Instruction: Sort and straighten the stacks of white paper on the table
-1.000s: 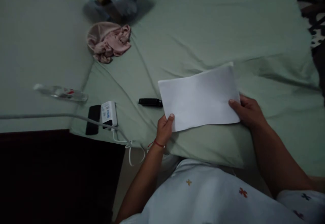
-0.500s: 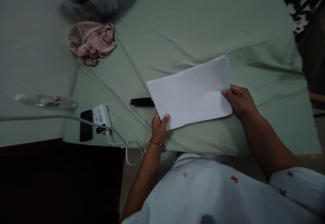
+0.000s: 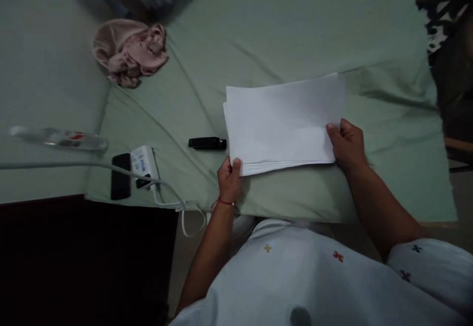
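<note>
A stack of white paper sheets is held between my two hands above the green cloth. My left hand grips its lower left corner, thumb on top. At the right edge my right hand pinches the sheets, with the thumb on top and the other fingers partly hidden. The top sheets sit askew, so several edges show along the left and lower sides. A black stapler lies on the cloth just left of the paper, apart from my left hand.
The green cloth covers the surface. To the left lie a black phone, a white power strip with a cable, and a clear plastic bottle. Crumpled pink fabric lies farther back.
The paper has turned closer to level, and its top sheets have shifted against those beneath, baring their edges. The whole stapler now shows. Both hands keep hold.
</note>
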`<state>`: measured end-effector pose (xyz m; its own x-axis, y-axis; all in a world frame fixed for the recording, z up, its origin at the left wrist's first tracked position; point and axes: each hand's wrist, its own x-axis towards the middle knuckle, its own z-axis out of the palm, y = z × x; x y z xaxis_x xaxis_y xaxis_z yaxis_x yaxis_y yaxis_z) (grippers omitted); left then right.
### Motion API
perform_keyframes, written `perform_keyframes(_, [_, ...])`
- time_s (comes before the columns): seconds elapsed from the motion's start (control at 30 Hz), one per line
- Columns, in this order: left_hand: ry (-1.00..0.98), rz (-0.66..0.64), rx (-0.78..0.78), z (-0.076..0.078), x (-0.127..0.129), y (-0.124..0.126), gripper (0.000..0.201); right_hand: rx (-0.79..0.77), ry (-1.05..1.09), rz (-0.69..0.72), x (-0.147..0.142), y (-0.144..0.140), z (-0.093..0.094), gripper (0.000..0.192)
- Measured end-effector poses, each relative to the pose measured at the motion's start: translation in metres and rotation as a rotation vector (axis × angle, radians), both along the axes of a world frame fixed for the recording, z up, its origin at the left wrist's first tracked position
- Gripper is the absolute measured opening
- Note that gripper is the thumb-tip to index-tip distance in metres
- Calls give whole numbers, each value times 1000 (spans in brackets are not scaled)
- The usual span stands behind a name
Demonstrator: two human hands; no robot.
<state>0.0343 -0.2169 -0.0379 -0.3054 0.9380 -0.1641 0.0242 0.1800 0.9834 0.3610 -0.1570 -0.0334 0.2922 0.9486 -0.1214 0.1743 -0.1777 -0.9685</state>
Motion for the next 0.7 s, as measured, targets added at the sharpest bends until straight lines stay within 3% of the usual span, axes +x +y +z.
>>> perform_keyframes(0.2, [-7,-29,-8,3,1,1,47,34,42,-4,-2,2,-1,28])
perform_keyframes(0.53, [-20,-16,-7,6,2,-1,49,-34,72,-63,-4,5,0,46])
perform_keyframes(0.7, [-54,-10,-21,10,3,0,50,-20,127,-58,-5,4,6,46])
